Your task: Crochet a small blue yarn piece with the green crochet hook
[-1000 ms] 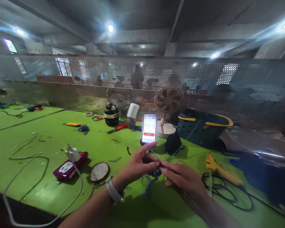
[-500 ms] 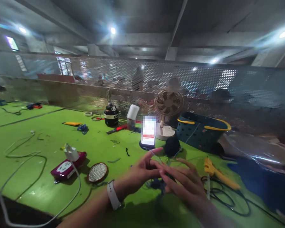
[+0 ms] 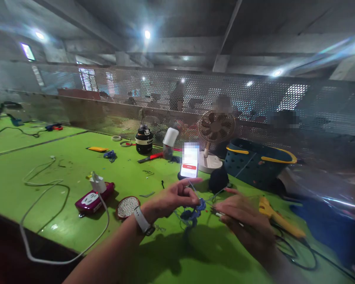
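Note:
My left hand (image 3: pixel 173 196) pinches a small blue crocheted piece (image 3: pixel 193 211) above the green table (image 3: pixel 62 185); a white watch is on that wrist. My right hand (image 3: pixel 245 220) is closed on a thin hook (image 3: pixel 217 213) whose tip points at the blue piece; the hand is smeared by motion. Blue yarn runs from the piece toward a dark yarn ball (image 3: pixel 218 179). A lit phone (image 3: pixel 190 160) stands just beyond my hands.
A small fan (image 3: pixel 215 130), a dark basket with yellow handles (image 3: pixel 256 159) and a yellow glue gun (image 3: pixel 272 215) with black cable lie to the right. A purple power strip (image 3: pixel 93 197), a round perforated disc (image 3: pixel 127 206) and white cable sit left. A perforated metal screen backs the table.
My hands have drawn slightly apart, the right one moving right with the hook. The blue piece now hangs from my left fingers. The camera has shifted a little left.

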`<state>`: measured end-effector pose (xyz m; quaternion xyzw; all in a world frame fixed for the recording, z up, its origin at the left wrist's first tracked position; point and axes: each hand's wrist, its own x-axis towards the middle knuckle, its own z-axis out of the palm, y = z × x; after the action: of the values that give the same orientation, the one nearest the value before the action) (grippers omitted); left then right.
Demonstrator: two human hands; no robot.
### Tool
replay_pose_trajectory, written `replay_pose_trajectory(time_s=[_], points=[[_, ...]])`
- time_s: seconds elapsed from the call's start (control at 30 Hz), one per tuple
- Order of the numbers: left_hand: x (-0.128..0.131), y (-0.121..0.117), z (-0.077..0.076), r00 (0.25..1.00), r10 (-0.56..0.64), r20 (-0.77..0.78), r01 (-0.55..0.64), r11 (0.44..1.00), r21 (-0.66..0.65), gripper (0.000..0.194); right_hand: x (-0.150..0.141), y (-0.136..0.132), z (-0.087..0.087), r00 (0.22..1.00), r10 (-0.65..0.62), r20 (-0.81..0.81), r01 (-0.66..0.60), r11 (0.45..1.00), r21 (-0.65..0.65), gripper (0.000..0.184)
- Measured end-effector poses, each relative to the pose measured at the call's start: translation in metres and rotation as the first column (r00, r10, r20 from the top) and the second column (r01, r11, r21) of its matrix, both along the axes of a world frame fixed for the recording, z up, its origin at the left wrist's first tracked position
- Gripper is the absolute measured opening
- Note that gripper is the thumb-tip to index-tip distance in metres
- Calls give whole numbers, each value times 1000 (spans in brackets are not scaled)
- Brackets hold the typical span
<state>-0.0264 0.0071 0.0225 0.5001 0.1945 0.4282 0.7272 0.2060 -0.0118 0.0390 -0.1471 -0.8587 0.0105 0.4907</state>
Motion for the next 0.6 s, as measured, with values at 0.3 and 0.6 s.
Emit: replay_pose_trajectory(time_s=[0.3,0.6], points=[[5,-6,5,1000,12,-17,-11,997,77,64,-12,5,-18,721,-378,-581,-500,296,-814,22],[19,-15,-1,984,149,-95,-122,962,246,65,-25,-4,-21,710,-376,-595,-545,240,-803,29]])
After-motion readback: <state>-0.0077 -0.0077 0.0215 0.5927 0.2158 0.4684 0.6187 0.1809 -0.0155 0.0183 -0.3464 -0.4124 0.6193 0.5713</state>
